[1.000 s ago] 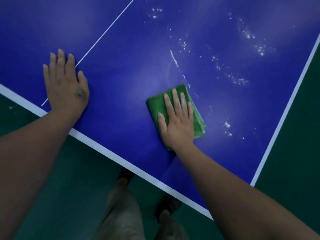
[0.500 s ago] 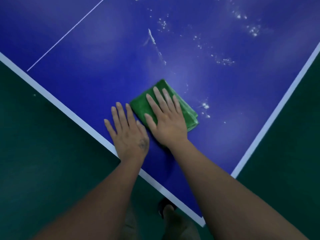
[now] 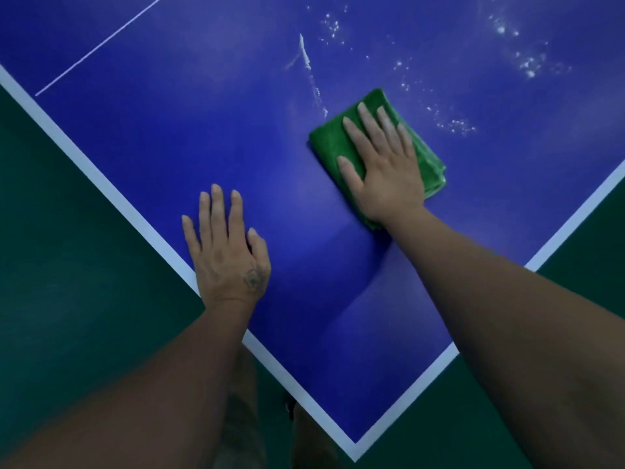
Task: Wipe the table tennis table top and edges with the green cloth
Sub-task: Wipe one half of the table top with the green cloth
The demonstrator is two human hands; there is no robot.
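Observation:
The blue table tennis table top (image 3: 209,137) fills most of the view, its white-edged corner pointing toward me at the bottom. A folded green cloth (image 3: 427,157) lies flat on it, right of centre. My right hand (image 3: 382,167) presses on the cloth with straight, spread fingers. My left hand (image 3: 228,252) rests flat on the bare blue surface just inside the left white edge line, apart from the cloth. White droplets and a streak (image 3: 306,54) speckle the surface beyond the cloth.
Dark green floor (image 3: 67,265) lies off both table edges. A thin white centre line (image 3: 98,49) runs at the upper left. My legs and feet (image 3: 243,418) stand below the table corner.
My right hand has slid the cloth away from the left hand, up and to the right toward the droplets. The two hands, side by side half a second ago, are now apart.

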